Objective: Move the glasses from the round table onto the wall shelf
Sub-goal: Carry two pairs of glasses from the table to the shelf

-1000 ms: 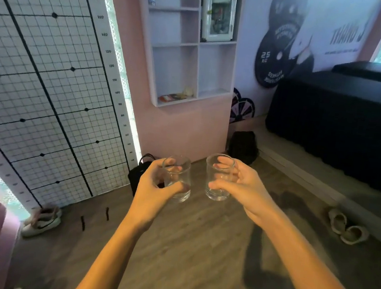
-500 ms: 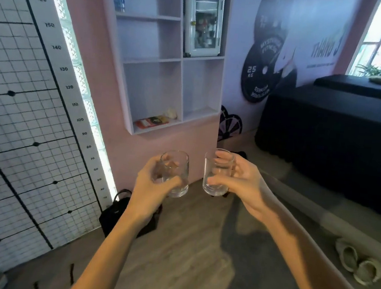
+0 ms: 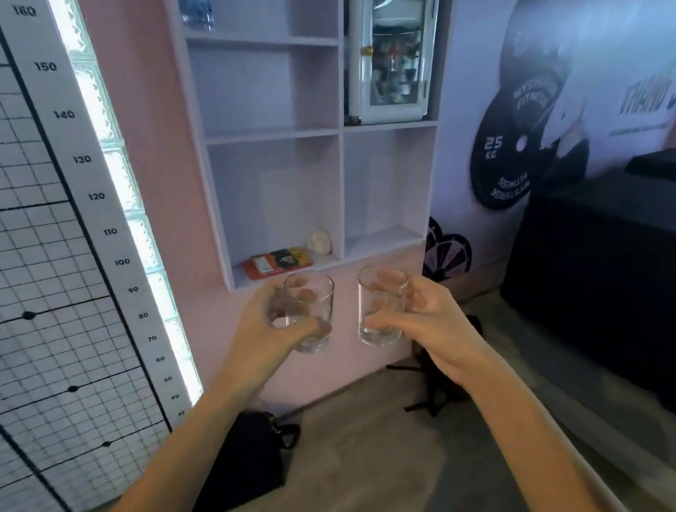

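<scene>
Carrying one glass in each hand, I stood in front of the wall shelf (image 3: 341, 131) with both tumblers upright and held just below its bottom edge. My left hand (image 3: 268, 323) was wrapped around the left glass (image 3: 310, 311), thumb across its lower front, and my right hand (image 3: 424, 327) was closed on the right glass (image 3: 380, 310) from the side. The round table was out of view, so the pickup looked done, though I couldn't tell if more glasses waited there. Neither glass was on the shelf yet. The lower left compartment held a red booklet (image 3: 279, 262) and a small pale object (image 3: 320, 242); the lower right compartment (image 3: 383, 202) looked bare, the likeliest spot
</scene>
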